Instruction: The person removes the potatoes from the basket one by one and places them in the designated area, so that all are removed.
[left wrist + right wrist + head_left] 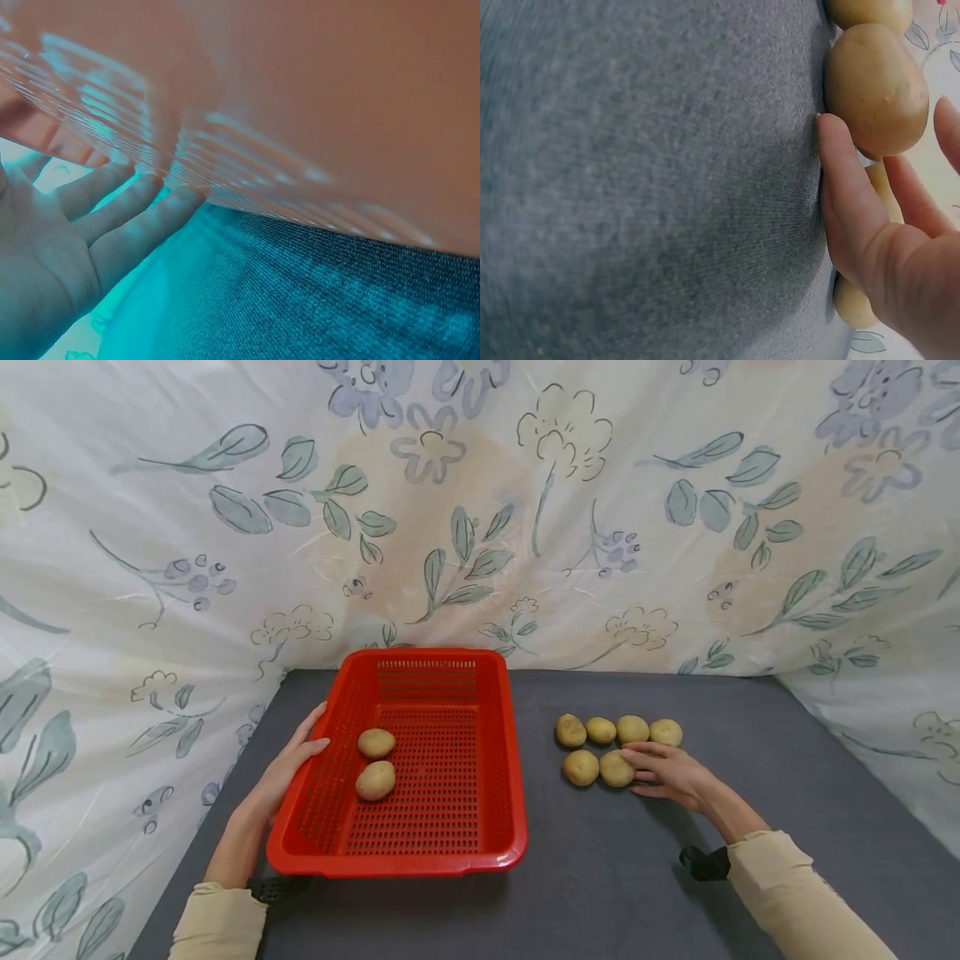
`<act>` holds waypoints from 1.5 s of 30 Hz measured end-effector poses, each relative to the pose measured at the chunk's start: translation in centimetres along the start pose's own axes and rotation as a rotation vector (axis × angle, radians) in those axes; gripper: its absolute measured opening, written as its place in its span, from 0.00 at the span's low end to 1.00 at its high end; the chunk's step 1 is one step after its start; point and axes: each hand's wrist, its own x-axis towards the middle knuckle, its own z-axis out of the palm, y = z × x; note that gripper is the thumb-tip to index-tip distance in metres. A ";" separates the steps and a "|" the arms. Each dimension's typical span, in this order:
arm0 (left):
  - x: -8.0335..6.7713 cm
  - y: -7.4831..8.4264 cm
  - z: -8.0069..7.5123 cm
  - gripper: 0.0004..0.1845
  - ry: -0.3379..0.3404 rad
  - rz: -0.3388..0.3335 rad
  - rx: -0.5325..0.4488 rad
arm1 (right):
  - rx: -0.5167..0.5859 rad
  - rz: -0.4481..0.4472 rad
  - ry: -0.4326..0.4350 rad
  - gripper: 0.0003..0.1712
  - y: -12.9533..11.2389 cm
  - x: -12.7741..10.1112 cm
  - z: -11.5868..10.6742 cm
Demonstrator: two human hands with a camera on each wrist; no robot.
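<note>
My left hand [288, 768] holds the left side of a red plastic basket [517, 793], the thumb over the rim. In the left wrist view its fingers [139, 217] lie nearly straight against the slotted outer wall. Two potatoes [377, 743] lie in the left part of the basket. On the right, my right hand [671, 774] reaches around the near side of a potato [617, 769]. The right wrist view shows its fingers spread about that potato [877, 90], with the thumb apart from it.
A back row of several potatoes [632, 729] sits just beyond, and another potato [581, 768] is left of the one by my right hand. Dark grey cloth [570, 877] covers the table. Flower-patterned sheeting [480, 527] rises at the back and sides.
</note>
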 end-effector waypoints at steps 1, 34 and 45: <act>0.0 0.0 0.0 0.33 0.000 0.000 0.002 | 0.001 -0.003 0.003 0.43 0.0 0.0 0.1; 0.0 -0.1 0.1 0.34 0.007 -0.016 0.002 | 0.018 0.004 0.019 0.43 -0.1 0.6 0.6; -0.1 0.1 0.1 0.34 0.015 -0.022 -0.006 | -0.019 0.016 0.027 0.47 0.0 0.3 -0.6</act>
